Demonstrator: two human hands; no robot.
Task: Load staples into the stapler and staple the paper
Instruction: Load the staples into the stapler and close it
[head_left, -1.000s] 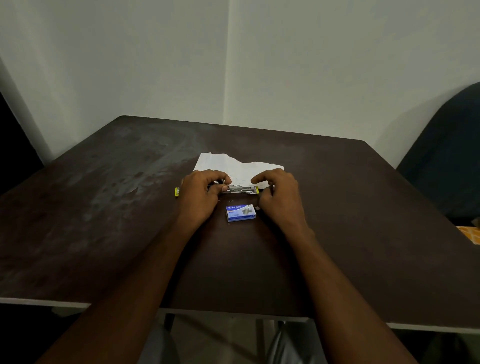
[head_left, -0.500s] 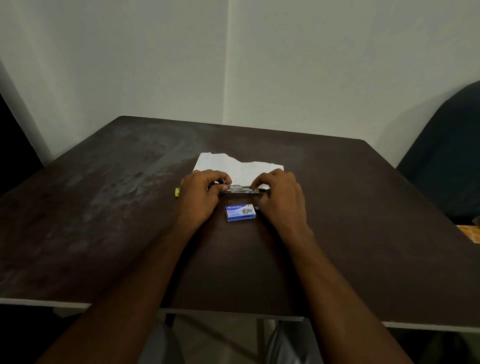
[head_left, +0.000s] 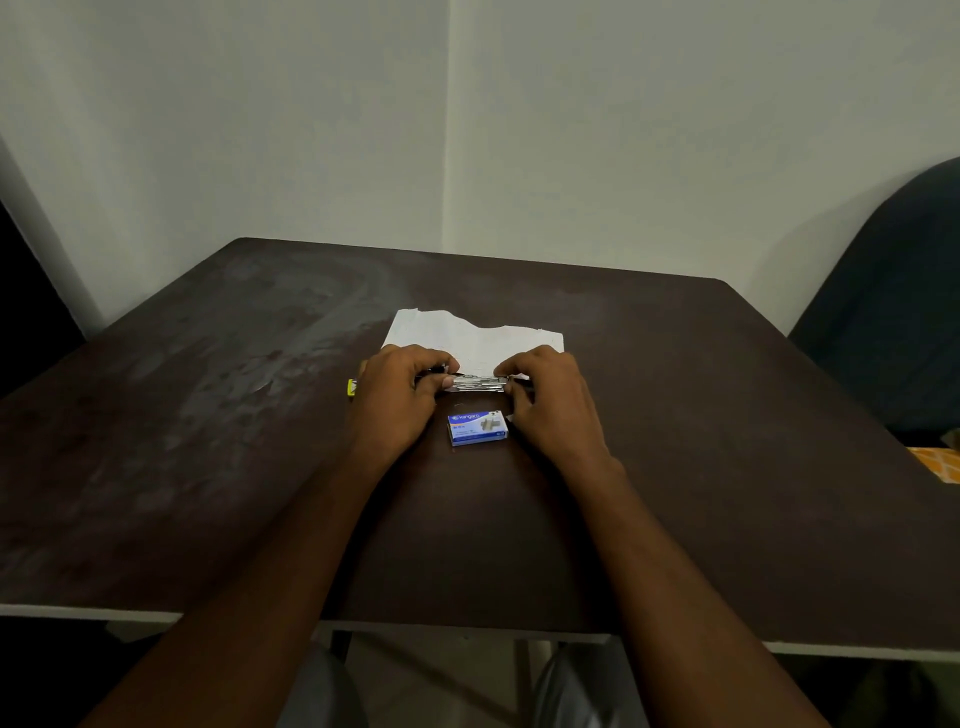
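Pale walls met in a corner behind the dark brown desk (head_left: 675, 415), and a dark chair (head_left: 893, 312) stood off its right edge. Toward the middle of the desk lay the white paper (head_left: 467, 338), its far edge torn unevenly. My left hand (head_left: 397, 400) and right hand (head_left: 553, 405) sat just in front of it, each pinching one end of the stapler (head_left: 478, 383), whose metal rail showed between them; it seemed to lie open, though my fingers hid most of it. A yellow tip (head_left: 352, 387) poked out left of my left hand. Nearer me, between my wrists, rested the small blue staple box (head_left: 477, 427), flat on the desk.
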